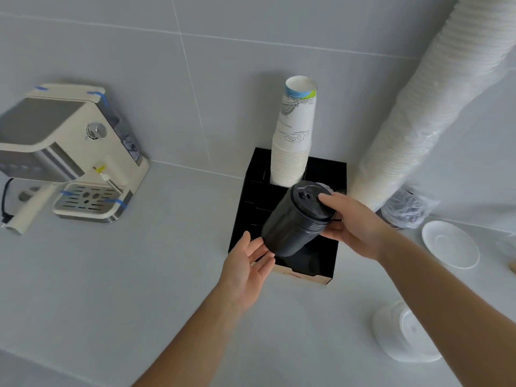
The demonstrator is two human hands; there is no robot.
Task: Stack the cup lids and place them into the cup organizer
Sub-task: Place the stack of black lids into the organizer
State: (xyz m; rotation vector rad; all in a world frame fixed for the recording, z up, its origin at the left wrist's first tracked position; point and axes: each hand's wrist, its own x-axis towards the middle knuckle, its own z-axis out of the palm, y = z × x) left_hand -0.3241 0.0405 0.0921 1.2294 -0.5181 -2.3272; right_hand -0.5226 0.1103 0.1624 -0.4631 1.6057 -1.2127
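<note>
Two hands are seen in the head view, and both are kept at a black stack of cup lids (296, 219), which is carried tilted over the black cup organizer (335, 263). The top end of the stack is gripped by the right hand (354, 227): the thumb is laid on the top lid and the fingers are curled round its rim, probably so that the lids are kept pressed together. The lower end is supported by the left hand (245, 263), whose fingers are straight and apart, touching the stack from below, it seems as a guide toward the front compartment. The stack is not yet set inside. At the back of the organizer a column of white paper cups (294, 143) is standing upright, so the lids are likely meant for a free slot in front of it
</note>
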